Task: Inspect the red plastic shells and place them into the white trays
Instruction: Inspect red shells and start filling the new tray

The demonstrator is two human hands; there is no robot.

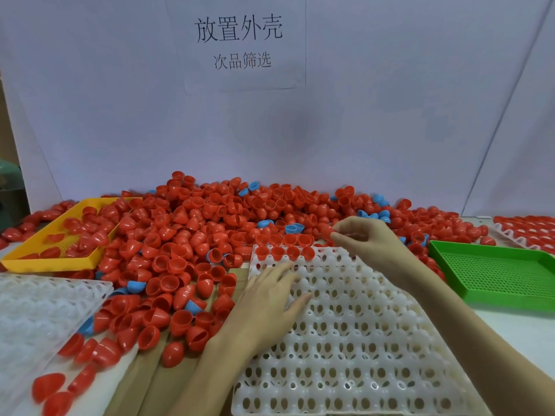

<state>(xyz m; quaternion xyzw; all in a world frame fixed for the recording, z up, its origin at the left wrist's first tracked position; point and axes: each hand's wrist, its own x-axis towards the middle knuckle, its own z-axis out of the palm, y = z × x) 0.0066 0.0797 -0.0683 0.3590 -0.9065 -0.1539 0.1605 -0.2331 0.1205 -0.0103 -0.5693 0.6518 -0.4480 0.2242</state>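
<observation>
Desk [510, 331], frame centre: my left hand [264, 307] is lying spread on white tray [354, 340]; right hand [363, 238] is pinching red shell [326, 229].

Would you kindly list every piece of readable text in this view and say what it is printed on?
"放置外壳": large upper line on the white paper sheet stuck to the back wall.
"次品筛选": smaller line beneath it on the same sheet.
No other writing is visible on the trays or shells.
</observation>
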